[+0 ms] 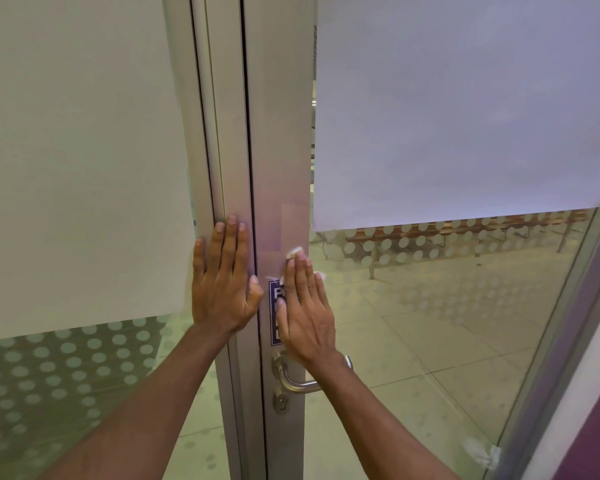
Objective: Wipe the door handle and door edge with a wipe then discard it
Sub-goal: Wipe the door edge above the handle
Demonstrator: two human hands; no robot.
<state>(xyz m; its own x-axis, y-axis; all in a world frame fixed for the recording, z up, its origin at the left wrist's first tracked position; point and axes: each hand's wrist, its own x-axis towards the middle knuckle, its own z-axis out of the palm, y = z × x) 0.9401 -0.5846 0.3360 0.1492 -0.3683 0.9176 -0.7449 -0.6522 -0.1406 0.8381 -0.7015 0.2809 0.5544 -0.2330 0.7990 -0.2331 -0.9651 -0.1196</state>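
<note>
1. While the left hand is lying flat on the frame, fingers straight, pointing up and gripping nothing, the right hand is pressing a wipe against the door edge.
2. The right hand's fingers are also lying straight and close together, curling round nothing, and the hand is covering most of the wipe.
3. The wipe, white and crumpled, is peeking out above the fingertips and past the little-finger side. It is sitting on the door's left metal edge, above the handle.
4. A dark gap is running between frame and door edge, and the left thumb is resting just beside it.
5. A blue sticker is showing on the same metal strip by the right thumb, its white letters mostly hiding under the hand.
6. The handle, a silver lever, is jutting out below the right wrist, which is crossing in front of it. A keyhole is sitting just beneath.
7. A left sheet and a right sheet of white paper are covering the upper glass on either side.
8. Below the right sheet, dotted glass is showing a bench and a tiled floor beyond.
</note>
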